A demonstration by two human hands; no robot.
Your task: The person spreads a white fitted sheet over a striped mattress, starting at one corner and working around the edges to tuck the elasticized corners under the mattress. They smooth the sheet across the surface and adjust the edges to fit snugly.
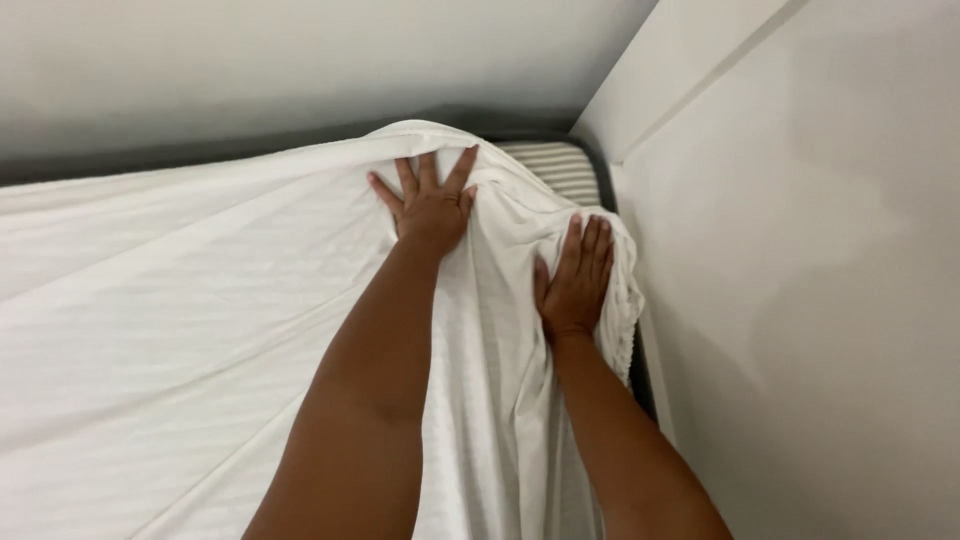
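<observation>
A white fitted sheet [180, 300] is spread over a mattress, bunched up at the far right corner. My left hand [428, 205] lies flat on the sheet near that corner, fingers spread wide. My right hand [576, 280] presses flat on the sheet's gathered edge at the mattress side, fingers together. A striped patch of bare mattress [560, 165] shows beyond the sheet at the corner. Neither hand grips the cloth.
A white wall [820, 250] stands close along the right side of the bed, leaving a narrow dark gap [640, 375]. Another pale wall [250, 70] runs behind the bed's far edge, with a dark strip [200, 150] below it.
</observation>
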